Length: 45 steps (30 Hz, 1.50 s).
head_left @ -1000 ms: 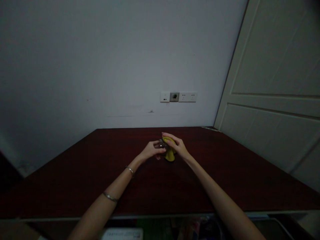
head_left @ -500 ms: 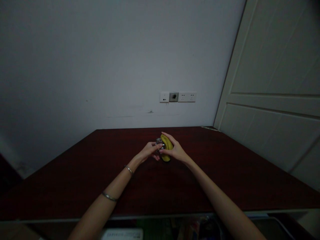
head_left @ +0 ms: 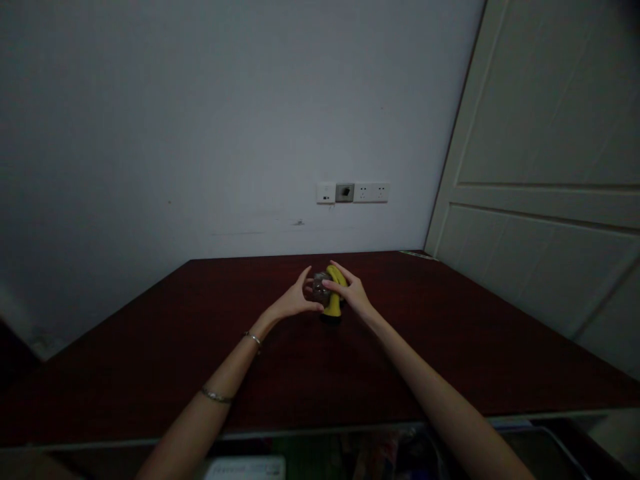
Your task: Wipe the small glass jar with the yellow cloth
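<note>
In the head view, my right hand (head_left: 353, 293) grips a yellow curved object (head_left: 334, 305) with a dark lower end. Its shape is banana-like, but its exact kind is unclear. Against its left side is a greyish-brown, see-through, shiny lump (head_left: 321, 287), which my right thumb reaches over. My left hand (head_left: 296, 298) curves around the left of this lump with thumb and fingers spread apart. The left thumb points toward the lower part of the yellow object; whether it touches is hard to see. Both hands are just above the dark red tabletop (head_left: 270, 373).
Behind the table rises a pale wall with a row of sockets (head_left: 371, 193). A panelled white door (head_left: 540, 200) stands at the right. Below the table's front edge are a white box (head_left: 245, 468) and several dim items.
My left fingers have opened and spread from their pinch on the shiny lump. The yellow object has turned in my right hand, so its dark end shows more plainly at the bottom.
</note>
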Each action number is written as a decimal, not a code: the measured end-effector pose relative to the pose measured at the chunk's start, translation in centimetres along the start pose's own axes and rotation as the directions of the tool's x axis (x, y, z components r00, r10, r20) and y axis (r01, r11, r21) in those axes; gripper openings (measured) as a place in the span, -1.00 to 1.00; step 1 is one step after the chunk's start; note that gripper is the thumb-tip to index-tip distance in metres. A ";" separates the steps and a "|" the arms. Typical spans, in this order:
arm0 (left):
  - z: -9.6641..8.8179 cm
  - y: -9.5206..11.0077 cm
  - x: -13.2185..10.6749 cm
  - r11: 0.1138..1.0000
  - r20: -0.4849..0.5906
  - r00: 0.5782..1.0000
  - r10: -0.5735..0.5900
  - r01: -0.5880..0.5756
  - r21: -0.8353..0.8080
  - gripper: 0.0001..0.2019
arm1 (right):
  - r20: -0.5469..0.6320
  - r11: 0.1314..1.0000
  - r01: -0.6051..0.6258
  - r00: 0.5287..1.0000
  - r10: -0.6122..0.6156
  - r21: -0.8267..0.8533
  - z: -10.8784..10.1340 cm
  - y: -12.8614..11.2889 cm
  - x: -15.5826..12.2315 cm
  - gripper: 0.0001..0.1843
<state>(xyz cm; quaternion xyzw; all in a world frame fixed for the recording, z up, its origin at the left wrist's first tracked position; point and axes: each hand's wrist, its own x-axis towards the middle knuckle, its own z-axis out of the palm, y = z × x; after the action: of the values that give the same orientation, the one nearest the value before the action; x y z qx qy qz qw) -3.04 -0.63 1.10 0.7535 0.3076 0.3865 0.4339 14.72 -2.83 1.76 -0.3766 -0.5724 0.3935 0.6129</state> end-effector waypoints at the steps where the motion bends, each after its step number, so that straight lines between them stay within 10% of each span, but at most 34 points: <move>1: 0.1 0.1 -0.1 0.997 -0.006 1.000 0.030 -0.030 0.066 0.16 | -0.012 1.000 -0.017 1.000 0.017 0.001 0.1 0.1 0.0 -0.26; 12: 0.9 0.3 -0.5 0.947 -0.047 0.996 0.077 -0.059 0.315 -0.09 | 0.003 0.999 -0.041 0.999 0.041 -0.035 0.7 1.0 0.0 -0.25; 27: 1.3 0.8 -0.7 0.890 -0.114 0.976 0.184 -0.116 0.441 -0.09 | 0.302 0.875 0.460 0.864 -0.403 -0.149 -0.1 -0.6 -0.6 -0.69; 39: 1.3 -0.1 -0.8 0.804 -0.070 0.942 0.329 -0.241 0.544 -0.09 | 0.067 0.973 0.226 0.972 -0.223 -0.042 0.7 0.1 0.1 -0.68; 45: 1.2 -0.2 -0.7 0.853 -0.146 0.943 0.299 -0.196 0.483 -0.15 | 0.258 0.840 0.519 0.843 -0.473 -0.158 0.9 -0.9 -1.3 -0.76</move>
<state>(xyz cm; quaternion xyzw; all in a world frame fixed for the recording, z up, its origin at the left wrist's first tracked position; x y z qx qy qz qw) -2.43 -1.60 0.37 0.8218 0.3358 0.4343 0.1526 13.77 -4.39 2.08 -0.2372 -0.7517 0.1916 0.5848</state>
